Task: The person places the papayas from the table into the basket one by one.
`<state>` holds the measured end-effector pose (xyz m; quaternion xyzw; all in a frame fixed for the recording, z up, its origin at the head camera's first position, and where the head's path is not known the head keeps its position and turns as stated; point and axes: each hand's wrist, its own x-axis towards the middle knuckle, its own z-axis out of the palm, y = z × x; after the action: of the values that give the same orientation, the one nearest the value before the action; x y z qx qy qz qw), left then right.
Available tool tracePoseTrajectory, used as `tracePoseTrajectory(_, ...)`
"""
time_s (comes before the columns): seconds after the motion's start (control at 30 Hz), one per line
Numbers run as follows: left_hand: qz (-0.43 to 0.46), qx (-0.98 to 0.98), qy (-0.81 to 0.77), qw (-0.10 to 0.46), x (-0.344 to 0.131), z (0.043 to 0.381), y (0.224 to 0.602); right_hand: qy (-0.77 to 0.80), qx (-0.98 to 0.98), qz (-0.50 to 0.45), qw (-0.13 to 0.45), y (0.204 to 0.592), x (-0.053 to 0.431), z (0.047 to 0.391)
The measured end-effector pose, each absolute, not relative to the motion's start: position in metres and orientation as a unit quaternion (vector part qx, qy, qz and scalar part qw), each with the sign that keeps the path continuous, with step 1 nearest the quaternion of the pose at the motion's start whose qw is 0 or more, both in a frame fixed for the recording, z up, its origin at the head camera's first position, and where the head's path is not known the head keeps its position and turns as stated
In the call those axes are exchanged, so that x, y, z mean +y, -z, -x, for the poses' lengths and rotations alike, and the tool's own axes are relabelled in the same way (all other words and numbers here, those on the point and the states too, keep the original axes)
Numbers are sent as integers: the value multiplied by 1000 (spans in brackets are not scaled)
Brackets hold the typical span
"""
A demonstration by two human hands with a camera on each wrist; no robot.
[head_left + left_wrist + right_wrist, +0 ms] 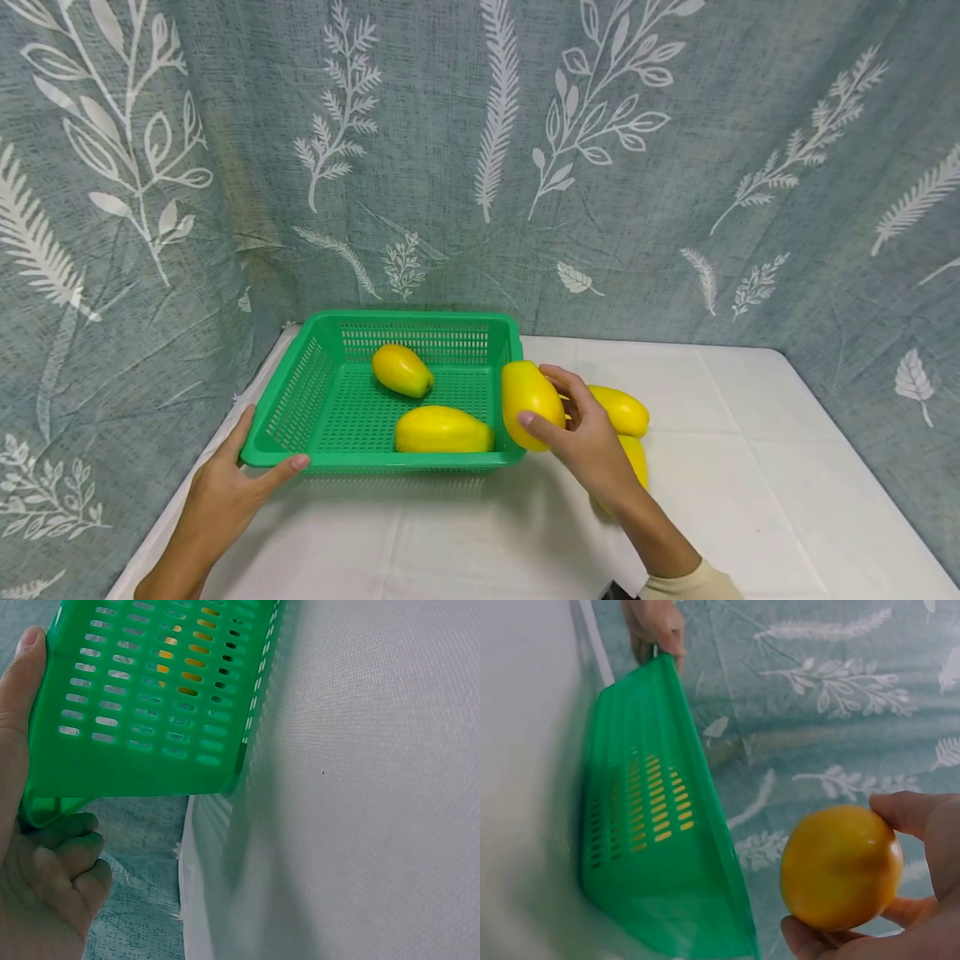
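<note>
The right hand grips a yellow papaya-like fruit at the right end of the green basket; the left hand clasps its near-left corner; steadying that corner and spreading fingertips should help.

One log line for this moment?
left hand: grips green rectangular plastic basket; right hand: holds yellow oblong fruit; in basket: two more fruits

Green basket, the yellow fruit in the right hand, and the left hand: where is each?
Green basket (356, 421), head view: bare patch of its floor.
Held yellow fruit (841, 868), right wrist view: its rounded surface.
Left hand (223, 493), head view: its back.
</note>
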<state>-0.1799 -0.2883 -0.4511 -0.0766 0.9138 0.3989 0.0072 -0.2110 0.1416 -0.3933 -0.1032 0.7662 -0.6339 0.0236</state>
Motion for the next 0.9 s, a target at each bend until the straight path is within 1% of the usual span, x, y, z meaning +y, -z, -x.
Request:
tracePoseTrajectory(0.27, 77, 914, -399, 12, -289, 181, 451, 627, 774, 83, 32, 395, 129, 215)
tracePoseTrajectory(0.43, 77, 914, -399, 13, -289, 181, 451, 621, 777, 105, 19, 400, 125, 218)
tracePoseTrajectory(0.6, 78, 915, -396, 15, -289, 182, 451, 622, 773, 122, 10, 401, 128, 217)
tracePoseTrajectory(0.9, 79, 915, -395, 6, -289, 181, 452, 617, 780, 106, 6, 402, 138, 213)
